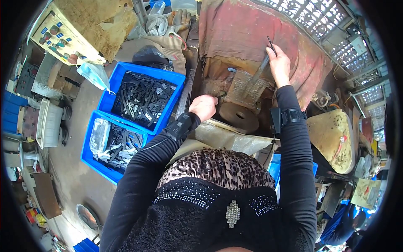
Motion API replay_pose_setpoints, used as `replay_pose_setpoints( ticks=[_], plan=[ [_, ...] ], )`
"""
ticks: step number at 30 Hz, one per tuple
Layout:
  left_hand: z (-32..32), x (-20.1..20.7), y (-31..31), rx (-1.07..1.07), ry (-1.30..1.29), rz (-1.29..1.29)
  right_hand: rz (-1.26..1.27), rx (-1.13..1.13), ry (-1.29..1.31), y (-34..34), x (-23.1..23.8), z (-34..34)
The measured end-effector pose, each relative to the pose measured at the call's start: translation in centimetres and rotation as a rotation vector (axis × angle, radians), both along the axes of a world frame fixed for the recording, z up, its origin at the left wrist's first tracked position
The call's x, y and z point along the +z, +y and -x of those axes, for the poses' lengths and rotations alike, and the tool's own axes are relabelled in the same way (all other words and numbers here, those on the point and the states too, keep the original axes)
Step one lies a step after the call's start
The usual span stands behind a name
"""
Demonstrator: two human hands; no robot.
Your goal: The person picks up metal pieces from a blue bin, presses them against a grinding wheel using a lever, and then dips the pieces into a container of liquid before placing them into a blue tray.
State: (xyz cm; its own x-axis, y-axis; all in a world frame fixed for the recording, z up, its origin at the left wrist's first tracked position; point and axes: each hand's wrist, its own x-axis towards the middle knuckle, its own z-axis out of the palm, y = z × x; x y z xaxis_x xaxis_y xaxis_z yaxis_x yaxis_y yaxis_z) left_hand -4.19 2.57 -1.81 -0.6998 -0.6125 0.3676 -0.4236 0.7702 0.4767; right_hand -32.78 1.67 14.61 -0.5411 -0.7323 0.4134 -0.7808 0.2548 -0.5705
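Note:
My right hand (279, 65) is raised over the right side of the machine, its fingers pinching a thin dark strip (270, 41) that points up and away. My left hand (204, 107) is closed at the machine's near left edge; what its fingertips hold, if anything, is too small to make out. Between and below the hands lies a round, rust-brown disc (244, 122) with a hole in its middle. Behind it sits a wet, crusted metal block (242, 85), and a grey pipe (261, 69) slants down to it. A stained reddish cloth (235, 31) drapes the machine's back.
To the left, two blue bins (171, 75) hold many dark flat metal pieces (140, 94); a clear plastic box (100, 135) lies in the nearer one. A control box with knobs (63, 35) stands far left, a face mask (94, 75) hanging by it. Another person (342, 224) is at lower right.

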Motion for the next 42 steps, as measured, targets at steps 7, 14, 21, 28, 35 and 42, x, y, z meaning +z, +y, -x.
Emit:
replay_pose_setpoints(
  ticks=[7, 14, 21, 28, 35, 42],
  plan=[
    [-0.1, 0.0, 0.1, -0.009, -0.059, -0.08, 0.189, 0.095, 0.146, -0.5, -1.5, 0.5],
    [-1.2, 0.7, 1.6, -0.056, -0.045, -0.043, 0.115, 0.057, 0.068, 1.5, -0.1, -1.7],
    [-0.7, 1.4, 1.0, -0.074, -0.055, -0.075, 0.096, 0.028, 0.048, 0.8, 0.3, -1.2],
    [-0.6, 2.0, 0.8, -0.072, -0.183, -0.135, 0.052, 0.005, -0.018, 0.7, 0.4, -1.2],
    [-0.7, 0.3, 1.2, -0.077, -0.03, 0.002, 0.023, 0.002, -0.036, 1.1, 0.4, -1.4],
    [-0.8, 0.1, 0.8, -0.083, -0.058, -0.04, 0.028, 0.028, -0.028, 1.0, 0.5, -1.1]
  ],
)
